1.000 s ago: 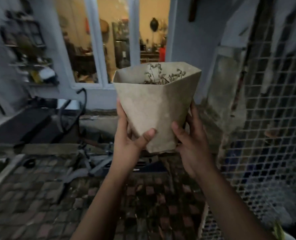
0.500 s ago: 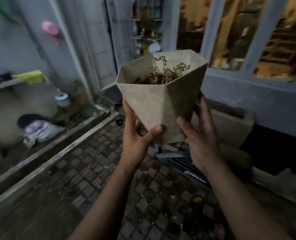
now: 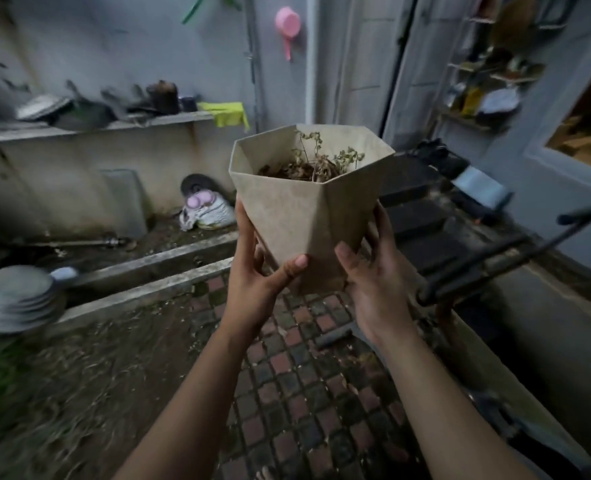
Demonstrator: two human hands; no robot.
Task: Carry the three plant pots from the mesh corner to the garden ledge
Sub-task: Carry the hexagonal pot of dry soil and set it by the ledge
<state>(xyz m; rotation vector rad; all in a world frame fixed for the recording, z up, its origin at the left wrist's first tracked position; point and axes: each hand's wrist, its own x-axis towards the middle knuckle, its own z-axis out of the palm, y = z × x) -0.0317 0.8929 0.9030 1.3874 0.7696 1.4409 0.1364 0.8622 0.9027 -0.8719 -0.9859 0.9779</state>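
Now I have the pot up in the air over the brick floor, my left hand and right hand clasped around its lower sides, dry plant inside.

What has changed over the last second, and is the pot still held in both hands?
The view has swung left: mesh and window gone, now a wall ledge, pink scoop and garden bed ahead. The pot tilts a bit more toward the camera. Unchanged: left hand and right hand still grip its lower part.
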